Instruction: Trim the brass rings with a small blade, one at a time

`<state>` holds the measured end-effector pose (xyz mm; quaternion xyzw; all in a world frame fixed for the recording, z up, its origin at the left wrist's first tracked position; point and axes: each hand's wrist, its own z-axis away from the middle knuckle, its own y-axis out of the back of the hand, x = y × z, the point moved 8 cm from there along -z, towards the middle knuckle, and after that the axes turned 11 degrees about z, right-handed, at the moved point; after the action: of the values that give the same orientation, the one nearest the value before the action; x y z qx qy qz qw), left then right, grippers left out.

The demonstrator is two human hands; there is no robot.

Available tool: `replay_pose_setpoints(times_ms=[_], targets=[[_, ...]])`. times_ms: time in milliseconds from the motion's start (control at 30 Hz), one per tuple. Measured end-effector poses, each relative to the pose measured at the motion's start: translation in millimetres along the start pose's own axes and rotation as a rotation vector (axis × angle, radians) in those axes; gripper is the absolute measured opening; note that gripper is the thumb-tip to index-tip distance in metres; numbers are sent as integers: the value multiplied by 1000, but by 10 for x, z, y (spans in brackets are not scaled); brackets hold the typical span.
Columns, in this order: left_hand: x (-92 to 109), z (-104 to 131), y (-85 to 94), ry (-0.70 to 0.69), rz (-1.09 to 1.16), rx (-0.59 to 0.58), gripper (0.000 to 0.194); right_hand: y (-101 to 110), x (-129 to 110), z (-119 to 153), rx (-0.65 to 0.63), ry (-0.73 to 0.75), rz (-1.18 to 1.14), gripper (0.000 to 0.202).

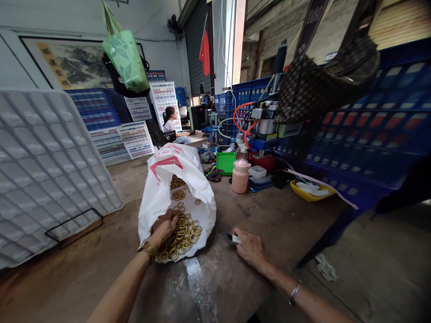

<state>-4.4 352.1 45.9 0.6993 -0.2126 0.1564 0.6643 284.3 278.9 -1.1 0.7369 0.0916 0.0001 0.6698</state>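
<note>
A white plastic bag [148, 197] with red print lies on its side on the brown table, its mouth facing me. Many brass-coloured rings [183, 233] are heaped inside and at its opening. My left hand [164, 228] reaches into the bag's mouth at the left of the heap, its fingers touching the rings; whether it grips any is hidden. To the right of the bag, my right hand [249, 247] rests near the tabletop, fingers closed on a small tool [235, 239] with a black tip and a whitish body.
Beyond the bag stand a pink bottle [240, 176], a green tray [225, 163] and a yellow tray [311, 190]. A white rack [54, 175] rises at the left. A patterned bag [323, 85] hangs at the upper right. A person [171, 121] sits in the background.
</note>
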Motion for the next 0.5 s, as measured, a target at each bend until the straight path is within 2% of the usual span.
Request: replay_pose_setpoints(times_ms=[133, 333, 500], targets=[[-174, 80, 0, 95, -61, 13, 41, -14, 9, -9, -23, -23, 28, 16], [-80, 241, -49, 38, -67, -16, 34, -31, -3, -10, -8, -10, 75, 17], [-74, 389, -113, 46, -43, -15, 34, -1, -28, -7, -25, -15, 128, 19]])
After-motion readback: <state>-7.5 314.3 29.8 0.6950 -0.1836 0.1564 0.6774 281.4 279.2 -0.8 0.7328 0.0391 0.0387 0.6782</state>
